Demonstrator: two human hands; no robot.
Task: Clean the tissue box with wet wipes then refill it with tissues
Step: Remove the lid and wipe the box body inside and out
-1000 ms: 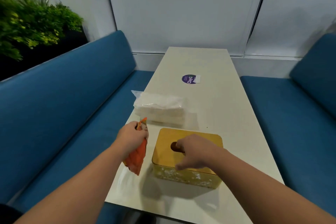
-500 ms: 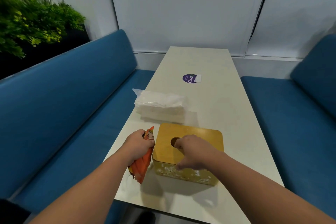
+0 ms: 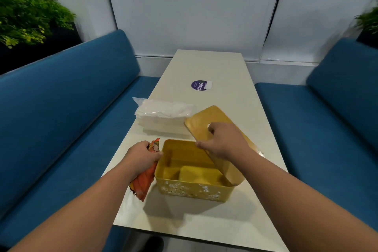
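Now the right hand (image 3: 222,142) is pinching the lid (image 3: 206,117), tilting it off the box (image 3: 192,189) on the bench (image 3: 204,221); left hand (image 3: 141,156) is gripping the wipes (image 3: 143,185). Lid may be slipping, knocking the box.

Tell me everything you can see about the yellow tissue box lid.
The lid is a flat, mustard-yellow rounded rectangle, wood-like in look, with an opening near its middle. It is off the tissue box, tilted above the box's right side. The right hand grips it, with a finger through the opening.
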